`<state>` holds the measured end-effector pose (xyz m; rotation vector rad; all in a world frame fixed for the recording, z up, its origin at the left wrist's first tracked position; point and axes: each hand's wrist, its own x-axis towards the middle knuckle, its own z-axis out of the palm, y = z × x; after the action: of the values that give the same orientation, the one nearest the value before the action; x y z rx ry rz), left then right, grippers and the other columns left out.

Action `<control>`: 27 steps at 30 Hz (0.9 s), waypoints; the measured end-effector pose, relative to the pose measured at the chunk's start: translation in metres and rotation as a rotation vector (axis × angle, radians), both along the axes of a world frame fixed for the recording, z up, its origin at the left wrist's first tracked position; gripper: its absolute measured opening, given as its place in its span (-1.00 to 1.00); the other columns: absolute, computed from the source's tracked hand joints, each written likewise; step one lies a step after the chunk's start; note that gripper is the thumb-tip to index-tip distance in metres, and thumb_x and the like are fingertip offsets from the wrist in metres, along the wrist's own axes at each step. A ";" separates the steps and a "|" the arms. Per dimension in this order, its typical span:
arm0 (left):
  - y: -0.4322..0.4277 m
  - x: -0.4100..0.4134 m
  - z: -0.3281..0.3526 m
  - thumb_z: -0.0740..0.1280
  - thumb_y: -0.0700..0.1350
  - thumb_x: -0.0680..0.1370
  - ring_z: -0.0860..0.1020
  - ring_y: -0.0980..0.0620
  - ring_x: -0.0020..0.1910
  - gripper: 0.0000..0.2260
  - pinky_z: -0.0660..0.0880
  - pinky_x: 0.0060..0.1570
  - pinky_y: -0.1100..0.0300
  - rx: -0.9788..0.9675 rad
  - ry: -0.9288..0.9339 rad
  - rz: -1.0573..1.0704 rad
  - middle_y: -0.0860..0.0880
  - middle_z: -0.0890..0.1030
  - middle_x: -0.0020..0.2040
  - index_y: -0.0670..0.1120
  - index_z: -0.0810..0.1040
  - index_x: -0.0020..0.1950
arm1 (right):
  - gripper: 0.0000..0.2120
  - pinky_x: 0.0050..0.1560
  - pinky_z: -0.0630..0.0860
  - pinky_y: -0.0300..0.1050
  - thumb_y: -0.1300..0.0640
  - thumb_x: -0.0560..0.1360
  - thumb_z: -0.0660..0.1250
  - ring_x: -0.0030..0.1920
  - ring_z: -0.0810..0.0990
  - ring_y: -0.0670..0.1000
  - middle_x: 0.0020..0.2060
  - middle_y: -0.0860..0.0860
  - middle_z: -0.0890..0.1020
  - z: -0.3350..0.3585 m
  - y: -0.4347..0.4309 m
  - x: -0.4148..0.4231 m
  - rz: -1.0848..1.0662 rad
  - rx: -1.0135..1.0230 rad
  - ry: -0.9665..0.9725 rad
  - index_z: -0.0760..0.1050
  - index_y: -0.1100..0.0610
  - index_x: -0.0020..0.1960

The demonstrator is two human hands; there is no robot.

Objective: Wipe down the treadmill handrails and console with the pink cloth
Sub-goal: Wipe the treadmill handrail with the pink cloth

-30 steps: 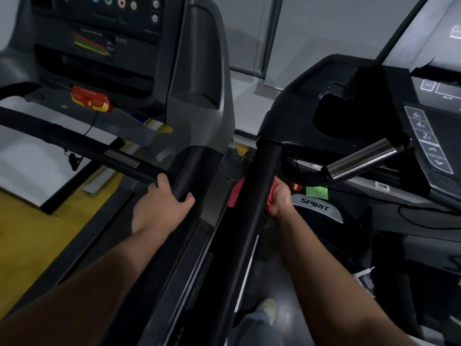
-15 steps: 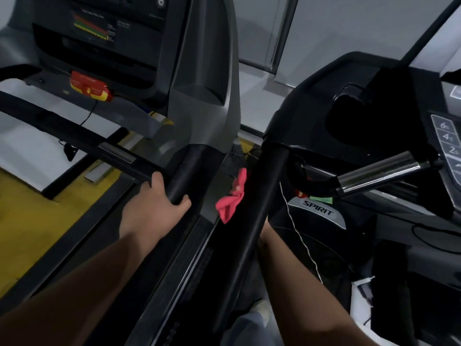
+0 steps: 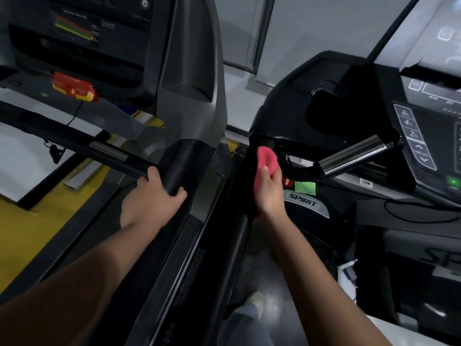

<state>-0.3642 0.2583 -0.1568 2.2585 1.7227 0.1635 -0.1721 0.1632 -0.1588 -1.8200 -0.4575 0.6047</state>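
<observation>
My right hand (image 3: 269,193) grips the pink cloth (image 3: 267,158) and holds it against the top of the black left handrail (image 3: 234,236) of the right treadmill, just below its console (image 3: 421,136). The cloth bunches above my fingers. My left hand (image 3: 152,198) is wrapped around the black padded handrail (image 3: 179,168) of the neighbouring grey treadmill on the left. A shiny metal pulse grip (image 3: 354,156) sticks out to the right of the cloth.
The left treadmill's console (image 3: 82,28) carries a red and yellow safety key (image 3: 74,87). A narrow gap with yellow floor (image 3: 32,228) lies beyond. A green sticker (image 3: 304,188) and a "SPIRIT" motor cover (image 3: 305,203) sit below the cloth. My shoe (image 3: 254,299) stands on the belt.
My right hand came out from behind the handrail, rose along it, and now presses the cloth near the rail's top. My left hand kept its grip on the other rail.
</observation>
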 end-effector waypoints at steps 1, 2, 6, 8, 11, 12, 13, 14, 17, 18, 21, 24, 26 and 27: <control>0.000 0.000 0.000 0.19 0.24 0.51 0.49 -0.10 -0.29 -0.48 0.36 -0.47 0.16 0.002 0.002 -0.001 -0.15 0.45 0.03 -0.09 0.21 0.28 | -0.51 0.41 0.12 -0.10 0.05 0.63 0.06 0.46 0.20 0.07 0.51 0.06 0.14 0.004 0.001 -0.006 0.059 -0.078 -0.148 0.07 0.06 0.54; 0.000 0.000 0.000 0.19 0.24 0.51 0.49 -0.10 -0.29 -0.49 0.35 -0.48 0.16 0.003 0.004 -0.003 -0.15 0.45 0.02 -0.09 0.21 0.27 | -0.50 0.44 0.07 -0.03 0.05 0.63 0.05 0.49 0.10 0.14 0.54 0.09 0.01 0.006 0.000 -0.015 0.136 -0.199 -0.304 0.07 0.06 0.54; -0.002 0.000 0.002 0.20 0.23 0.52 0.47 -0.11 -0.28 -0.50 0.31 -0.45 0.15 -0.005 -0.014 0.005 -0.15 0.44 0.02 -0.10 0.22 0.26 | -0.47 0.46 -0.12 0.18 -0.02 0.54 -0.01 0.51 -0.18 0.26 0.55 0.06 -0.07 0.004 -0.022 -0.067 0.429 -0.532 -0.775 0.18 0.05 0.50; -0.003 0.000 0.002 0.21 0.22 0.52 0.45 -0.10 -0.27 -0.50 0.32 -0.42 0.14 -0.008 -0.022 0.006 -0.15 0.44 0.02 -0.11 0.23 0.25 | -0.51 0.47 -0.12 0.19 -0.01 0.54 0.02 0.52 -0.21 0.22 0.55 0.02 -0.01 0.003 -0.027 -0.068 0.465 -0.529 -0.797 0.28 0.06 0.45; -0.002 0.000 0.002 0.21 0.22 0.51 0.43 -0.07 -0.30 -0.52 0.28 -0.45 0.15 -0.011 -0.034 0.009 -0.12 0.41 -0.04 -0.10 0.24 0.22 | -0.61 0.50 -0.12 0.17 0.01 0.53 0.18 0.53 -0.19 0.13 0.53 0.00 0.12 0.005 -0.012 -0.037 0.488 -0.488 -0.778 0.43 0.12 0.31; -0.001 0.000 0.002 0.22 0.23 0.51 0.42 -0.07 -0.31 -0.52 0.28 -0.45 0.15 -0.013 -0.039 0.011 -0.10 0.40 -0.05 -0.09 0.24 0.21 | -0.61 0.49 -0.12 0.18 0.00 0.52 0.19 0.53 -0.16 0.10 0.51 0.00 0.18 0.006 -0.004 -0.026 0.489 -0.471 -0.797 0.46 0.12 0.29; -0.001 0.000 0.001 0.22 0.23 0.51 0.43 -0.06 -0.31 -0.52 0.29 -0.46 0.15 -0.013 -0.041 0.011 -0.09 0.39 -0.06 -0.08 0.23 0.21 | -0.61 0.49 -0.12 0.20 -0.01 0.52 0.19 0.53 -0.14 0.08 0.49 -0.01 0.24 0.007 0.005 -0.017 0.489 -0.462 -0.818 0.49 0.12 0.28; 0.001 0.000 0.001 0.21 0.24 0.50 0.43 -0.05 -0.31 -0.52 0.30 -0.46 0.16 -0.012 -0.039 0.010 -0.09 0.40 -0.06 -0.08 0.23 0.21 | -0.61 0.48 -0.14 0.21 -0.01 0.52 0.19 0.53 -0.12 0.07 0.47 -0.02 0.28 0.008 0.015 -0.008 0.484 -0.469 -0.831 0.50 0.12 0.27; 0.002 -0.001 -0.001 0.21 0.25 0.50 0.44 -0.04 -0.32 -0.52 0.30 -0.47 0.16 -0.013 -0.041 0.014 -0.09 0.42 -0.04 -0.07 0.23 0.20 | -0.62 0.45 -0.17 0.25 -0.02 0.52 0.16 0.53 -0.08 0.07 0.42 0.00 0.34 0.013 0.042 0.014 0.477 -0.531 -0.876 0.53 0.13 0.22; 0.002 -0.001 -0.002 0.21 0.25 0.50 0.44 -0.04 -0.33 -0.53 0.30 -0.47 0.16 -0.013 -0.042 0.016 -0.10 0.43 -0.04 -0.07 0.23 0.18 | -0.61 0.44 -0.17 0.26 -0.03 0.53 0.15 0.53 -0.08 0.07 0.42 0.01 0.35 0.015 0.049 0.021 0.478 -0.570 -0.904 0.53 0.14 0.23; 0.002 -0.001 -0.002 0.22 0.25 0.49 0.46 -0.06 -0.32 -0.53 0.32 -0.47 0.16 -0.005 -0.036 0.018 -0.12 0.45 -0.04 -0.07 0.23 0.17 | -0.60 0.44 -0.14 0.29 -0.03 0.57 0.10 0.54 -0.09 0.09 0.41 0.04 0.36 0.020 0.067 0.030 0.509 -0.699 -0.994 0.51 0.17 0.25; 0.002 0.000 -0.002 0.23 0.25 0.49 0.46 -0.07 -0.30 -0.50 0.32 -0.47 0.16 -0.007 -0.035 0.016 -0.13 0.45 -0.02 -0.07 0.23 0.22 | -0.58 0.44 -0.13 0.32 0.00 0.59 0.09 0.53 -0.14 0.12 0.45 0.06 0.28 0.022 0.071 0.025 0.576 -0.871 -1.065 0.41 0.15 0.36; 0.002 0.000 0.000 0.22 0.25 0.49 0.45 -0.07 -0.29 -0.49 0.31 -0.47 0.16 -0.011 -0.030 0.015 -0.13 0.44 -0.02 -0.06 0.22 0.24 | -0.53 0.44 -0.15 0.34 -0.02 0.59 0.08 0.53 -0.16 0.15 0.49 0.07 0.22 0.020 0.063 0.013 0.604 -0.928 -1.098 0.30 0.14 0.44; 0.001 0.000 0.000 0.22 0.25 0.49 0.45 -0.07 -0.30 -0.49 0.31 -0.47 0.16 -0.011 -0.028 0.018 -0.13 0.44 -0.02 -0.07 0.22 0.24 | -0.52 0.43 -0.16 0.34 -0.04 0.59 0.07 0.53 -0.15 0.16 0.49 0.07 0.22 0.019 0.055 0.005 0.614 -0.923 -1.106 0.28 0.13 0.45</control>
<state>-0.3647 0.2596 -0.1569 2.2230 1.7260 0.1873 -0.1675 0.2186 -0.1400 -2.8433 -1.7374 0.1042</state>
